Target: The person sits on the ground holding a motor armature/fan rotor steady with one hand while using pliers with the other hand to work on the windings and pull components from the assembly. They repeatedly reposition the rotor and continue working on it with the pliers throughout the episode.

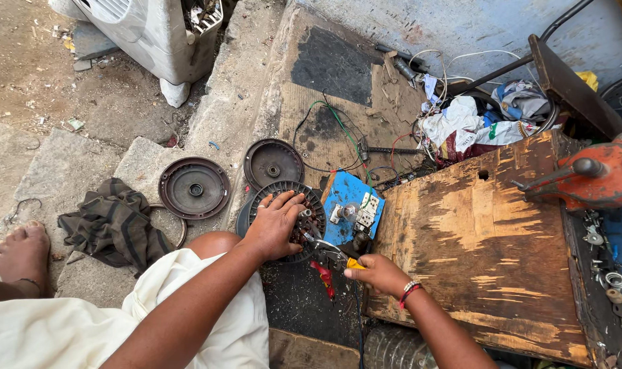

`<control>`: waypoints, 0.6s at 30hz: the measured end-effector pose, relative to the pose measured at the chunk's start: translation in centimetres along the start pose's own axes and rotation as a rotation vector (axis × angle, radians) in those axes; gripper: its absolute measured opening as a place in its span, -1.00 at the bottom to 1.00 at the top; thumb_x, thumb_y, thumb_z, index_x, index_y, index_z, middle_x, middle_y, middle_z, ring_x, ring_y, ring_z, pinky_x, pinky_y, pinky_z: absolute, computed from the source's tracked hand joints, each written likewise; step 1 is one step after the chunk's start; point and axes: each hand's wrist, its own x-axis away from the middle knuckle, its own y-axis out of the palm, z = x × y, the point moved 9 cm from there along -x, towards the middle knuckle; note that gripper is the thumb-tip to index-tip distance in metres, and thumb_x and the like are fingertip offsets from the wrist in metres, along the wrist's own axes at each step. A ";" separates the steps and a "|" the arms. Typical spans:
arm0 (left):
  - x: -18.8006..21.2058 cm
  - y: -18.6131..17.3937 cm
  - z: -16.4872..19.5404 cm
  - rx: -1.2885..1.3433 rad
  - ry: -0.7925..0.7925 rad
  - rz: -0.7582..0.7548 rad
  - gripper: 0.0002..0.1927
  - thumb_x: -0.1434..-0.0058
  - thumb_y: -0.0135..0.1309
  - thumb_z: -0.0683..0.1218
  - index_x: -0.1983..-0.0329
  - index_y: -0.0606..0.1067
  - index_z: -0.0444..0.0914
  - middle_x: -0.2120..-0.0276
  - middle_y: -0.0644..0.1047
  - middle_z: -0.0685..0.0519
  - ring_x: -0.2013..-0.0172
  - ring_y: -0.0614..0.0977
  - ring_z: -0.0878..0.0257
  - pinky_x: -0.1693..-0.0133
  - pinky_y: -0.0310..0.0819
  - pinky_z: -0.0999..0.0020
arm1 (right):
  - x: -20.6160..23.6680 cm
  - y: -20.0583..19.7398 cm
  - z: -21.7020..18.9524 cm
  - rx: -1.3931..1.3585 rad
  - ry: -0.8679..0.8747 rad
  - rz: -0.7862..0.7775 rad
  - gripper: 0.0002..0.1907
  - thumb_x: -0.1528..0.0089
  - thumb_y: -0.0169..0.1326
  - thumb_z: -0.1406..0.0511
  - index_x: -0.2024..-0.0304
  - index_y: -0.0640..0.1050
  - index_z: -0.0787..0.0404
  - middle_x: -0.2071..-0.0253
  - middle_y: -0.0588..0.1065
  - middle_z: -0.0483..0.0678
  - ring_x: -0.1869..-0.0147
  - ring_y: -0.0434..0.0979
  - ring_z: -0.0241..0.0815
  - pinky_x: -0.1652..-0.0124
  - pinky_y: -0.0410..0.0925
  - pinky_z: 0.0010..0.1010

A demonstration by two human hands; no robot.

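Both at work — left hand (275, 225) atop motor stator (288, 220), right hand (374, 271) gripping pliers (329, 255).

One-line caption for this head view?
Left hand steadies a round black motor part while right hand applies pliers.

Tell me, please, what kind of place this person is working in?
Probably an outdoor, ground-level repair spot for electric motors or fans. The left hand rests on a round motor core, the right hand holds pliers, removed round covers lie on stone steps, and a worn wooden workbench stands beside.
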 end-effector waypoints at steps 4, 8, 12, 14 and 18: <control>0.0 0.0 0.1 -0.009 0.019 0.023 0.00 0.31 0.48 0.12 -0.23 0.32 -0.17 -0.39 0.26 0.01 -0.42 0.16 0.01 -0.34 -0.03 -0.21 | 1.7 -1.9 -2.4 0.281 -0.223 0.325 -0.41 -0.13 0.21 -0.20 0.47 0.54 0.19 0.61 0.46 -0.04 0.51 0.52 -0.05 0.44 0.36 -0.14; 0.1 0.0 -0.2 0.013 0.016 0.028 -0.01 0.32 0.49 0.12 -0.22 0.33 -0.17 -0.38 0.27 0.00 -0.42 0.17 0.00 -0.32 -0.01 -0.22 | 3.8 -2.3 -4.7 0.487 -0.259 0.494 -0.42 -0.13 0.12 -0.24 0.45 0.53 0.11 0.59 0.51 0.03 0.47 0.55 0.10 0.45 0.36 -0.07; 0.0 0.2 -0.4 0.017 0.007 0.023 -0.03 0.31 0.49 0.11 -0.21 0.33 -0.16 -0.38 0.26 0.00 -0.41 0.17 0.00 -0.32 -0.03 -0.24 | 3.8 -1.6 -4.9 0.548 -0.193 0.488 -0.46 -0.17 0.08 -0.22 0.39 0.51 0.09 0.57 0.51 0.04 0.45 0.58 0.10 0.43 0.39 -0.05; 0.0 0.3 -0.3 0.018 0.004 0.017 -0.06 0.30 0.49 0.10 -0.19 0.34 -0.14 -0.39 0.26 0.01 -0.41 0.17 0.01 -0.32 -0.04 -0.25 | 3.6 -1.5 -4.8 0.509 -0.207 0.502 -0.47 -0.15 0.11 -0.21 0.37 0.51 0.09 0.57 0.52 0.04 0.43 0.59 0.12 0.41 0.40 -0.04; 0.4 0.1 0.3 0.023 0.026 0.051 -0.05 0.31 0.48 0.10 -0.19 0.34 -0.14 -0.38 0.28 0.00 -0.41 0.18 0.01 -0.32 0.00 -0.25 | 3.1 -1.6 -4.8 0.449 -0.266 0.502 -0.46 -0.13 0.19 -0.18 0.36 0.51 0.13 0.45 0.56 0.07 0.32 0.60 0.16 0.32 0.41 -0.05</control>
